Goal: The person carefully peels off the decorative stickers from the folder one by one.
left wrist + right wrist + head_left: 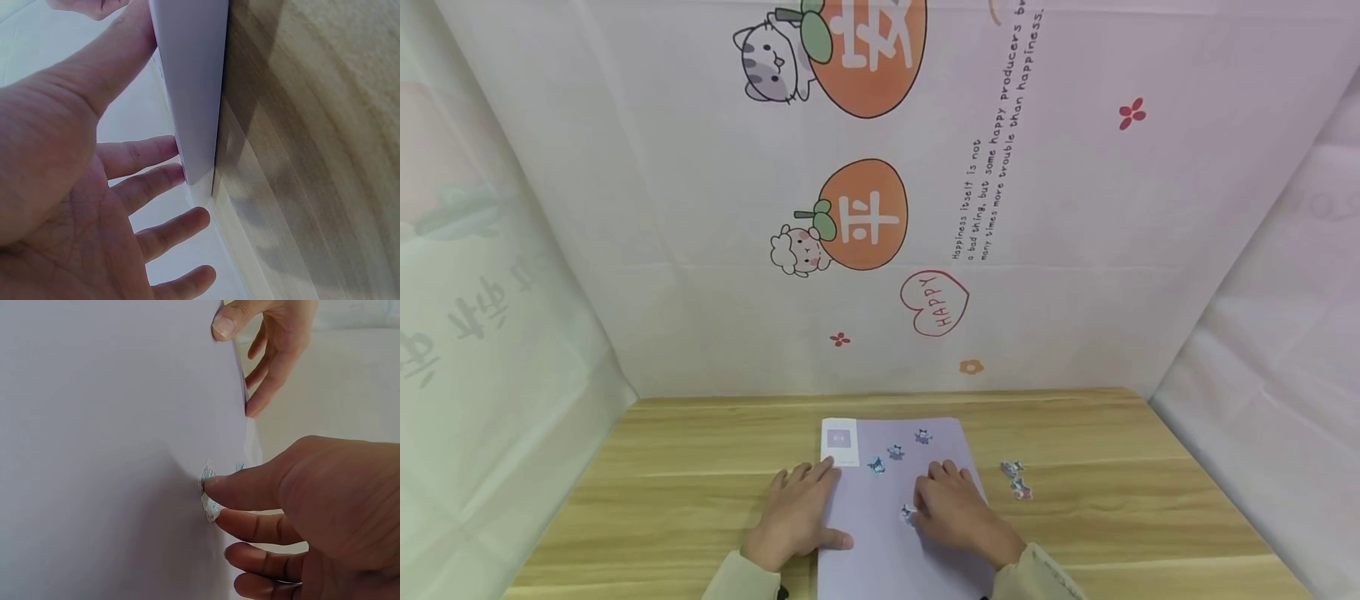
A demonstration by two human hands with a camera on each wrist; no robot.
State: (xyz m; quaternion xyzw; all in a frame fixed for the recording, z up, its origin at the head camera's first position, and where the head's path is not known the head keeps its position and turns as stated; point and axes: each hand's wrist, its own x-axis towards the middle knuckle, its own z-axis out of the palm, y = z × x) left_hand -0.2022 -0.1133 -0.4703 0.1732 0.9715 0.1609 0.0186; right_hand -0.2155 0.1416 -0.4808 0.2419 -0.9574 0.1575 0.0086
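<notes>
A thick, flat lilac item point(880, 550), like a notebook or box, lies on the table; a white label covers its top left corner. Spread along its left edge, my left hand point(801, 508) touches it with thumb and fingertips, the fingers fairly straight. My right hand point(951, 508) is over the right part of the lilac surface with curled fingers. It holds a small cartoon sticker point(209, 492) between thumb and index finger, against or very close to the surface. Several similar stickers, one of them a blue-toned sticker point(876, 465), are on the upper part of the cover.
Two loose cartoon stickers point(1019, 488) lie on the wooden table point(685, 483) to the right of the lilac item. White printed cloth point(715, 333) stands behind the table, with more white cloth at both sides.
</notes>
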